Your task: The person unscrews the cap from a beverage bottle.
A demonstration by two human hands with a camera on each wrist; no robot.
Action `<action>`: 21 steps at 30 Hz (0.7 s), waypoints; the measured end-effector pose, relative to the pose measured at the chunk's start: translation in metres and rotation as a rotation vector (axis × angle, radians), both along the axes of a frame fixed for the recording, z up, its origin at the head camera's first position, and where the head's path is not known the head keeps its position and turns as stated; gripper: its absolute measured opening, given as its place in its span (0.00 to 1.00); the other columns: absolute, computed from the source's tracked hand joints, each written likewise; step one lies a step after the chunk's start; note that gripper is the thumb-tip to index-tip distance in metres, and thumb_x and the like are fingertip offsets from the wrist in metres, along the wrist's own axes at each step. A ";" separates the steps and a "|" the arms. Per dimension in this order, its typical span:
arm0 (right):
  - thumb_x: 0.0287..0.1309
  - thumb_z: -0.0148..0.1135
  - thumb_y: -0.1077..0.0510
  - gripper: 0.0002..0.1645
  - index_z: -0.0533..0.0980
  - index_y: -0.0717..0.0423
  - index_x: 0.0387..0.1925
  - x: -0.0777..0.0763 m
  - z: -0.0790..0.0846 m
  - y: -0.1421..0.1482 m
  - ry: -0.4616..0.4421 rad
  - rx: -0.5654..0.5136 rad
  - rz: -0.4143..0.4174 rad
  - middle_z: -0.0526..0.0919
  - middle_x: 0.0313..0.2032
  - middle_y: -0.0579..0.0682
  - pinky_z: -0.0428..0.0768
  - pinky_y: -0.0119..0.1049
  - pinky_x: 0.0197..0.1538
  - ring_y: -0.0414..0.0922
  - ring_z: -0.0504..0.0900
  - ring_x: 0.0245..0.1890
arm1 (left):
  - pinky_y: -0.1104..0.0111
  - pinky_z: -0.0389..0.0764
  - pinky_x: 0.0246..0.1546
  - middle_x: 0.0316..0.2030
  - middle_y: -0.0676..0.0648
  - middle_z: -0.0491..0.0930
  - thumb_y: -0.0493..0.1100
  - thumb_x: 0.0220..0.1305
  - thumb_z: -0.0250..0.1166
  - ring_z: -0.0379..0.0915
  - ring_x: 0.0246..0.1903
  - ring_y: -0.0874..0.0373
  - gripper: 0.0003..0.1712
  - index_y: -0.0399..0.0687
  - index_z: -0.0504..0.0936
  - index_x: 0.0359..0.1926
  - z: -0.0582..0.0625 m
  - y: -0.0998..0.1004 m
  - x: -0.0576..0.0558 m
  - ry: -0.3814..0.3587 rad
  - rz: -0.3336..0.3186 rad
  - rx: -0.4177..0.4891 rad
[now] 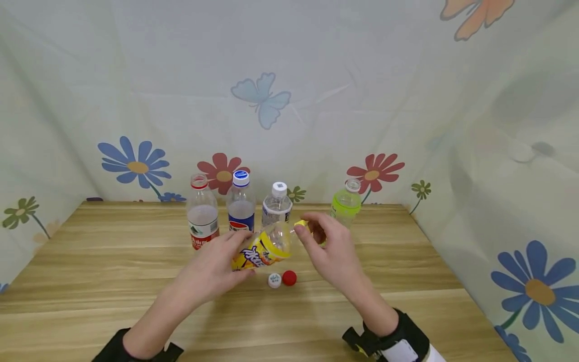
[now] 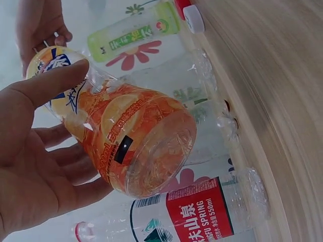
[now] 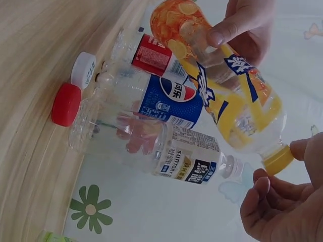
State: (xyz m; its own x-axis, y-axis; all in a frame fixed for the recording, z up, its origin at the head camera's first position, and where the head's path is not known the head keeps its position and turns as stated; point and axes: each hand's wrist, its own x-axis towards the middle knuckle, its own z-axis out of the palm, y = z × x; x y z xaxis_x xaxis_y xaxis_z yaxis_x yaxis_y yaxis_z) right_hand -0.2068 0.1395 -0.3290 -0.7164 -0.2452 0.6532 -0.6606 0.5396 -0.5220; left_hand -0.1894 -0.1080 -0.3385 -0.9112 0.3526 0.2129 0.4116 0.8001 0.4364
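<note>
My left hand (image 1: pixel 217 264) grips a clear plastic drink bottle (image 1: pixel 267 249) round its yellow and orange label. The bottle is tilted above the table, its neck toward my right hand (image 1: pixel 332 249). At the neck sits a yellow cap (image 3: pixel 278 160), pinched between the right thumb and fingers. In the left wrist view the bottle's base (image 2: pixel 161 151) faces the camera, with the left fingers curled beneath the side. Below the bottle, a white cap (image 1: pixel 274 280) and a red cap (image 1: pixel 289 277) lie side by side on the table.
Behind stand a red-labelled bottle (image 1: pixel 203 213) without a cap, a Pepsi bottle (image 1: pixel 241 206) with a blue-topped cap, and a Suntory bottle (image 1: pixel 277 203) with a white cap. An uncapped green-labelled bottle (image 1: pixel 346 203) stands farther right. A flowered cloth (image 1: pixel 316 125) encloses the wooden table (image 1: pixel 113 261).
</note>
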 end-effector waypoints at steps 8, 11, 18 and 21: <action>0.65 0.65 0.53 0.09 0.81 0.54 0.39 0.001 0.004 0.003 -0.106 -0.002 -0.012 0.76 0.26 0.38 0.72 0.28 0.25 0.39 0.72 0.24 | 0.63 0.77 0.50 0.52 0.54 0.78 0.49 0.48 0.80 0.76 0.50 0.58 0.38 0.51 0.75 0.61 -0.002 -0.001 -0.002 0.008 0.010 -0.001; 0.64 0.65 0.53 0.08 0.81 0.54 0.39 0.001 0.003 0.004 -0.113 0.021 -0.017 0.76 0.26 0.38 0.73 0.28 0.26 0.38 0.72 0.25 | 0.63 0.77 0.49 0.51 0.53 0.78 0.48 0.48 0.80 0.77 0.49 0.57 0.38 0.52 0.75 0.61 -0.003 -0.001 -0.002 0.003 0.015 0.001; 0.62 0.67 0.58 0.07 0.80 0.54 0.41 0.002 0.003 0.003 -0.138 0.035 0.014 0.77 0.29 0.38 0.76 0.30 0.31 0.40 0.75 0.28 | 0.63 0.79 0.46 0.48 0.53 0.81 0.46 0.46 0.81 0.79 0.45 0.58 0.39 0.51 0.76 0.60 -0.003 0.001 -0.004 0.009 0.030 -0.024; 0.62 0.67 0.59 0.07 0.80 0.55 0.42 0.002 0.005 0.003 -0.143 0.028 0.035 0.77 0.30 0.38 0.77 0.30 0.31 0.41 0.75 0.29 | 0.64 0.79 0.45 0.46 0.53 0.81 0.45 0.44 0.81 0.80 0.43 0.58 0.38 0.50 0.78 0.59 -0.004 0.001 -0.005 0.037 0.029 -0.038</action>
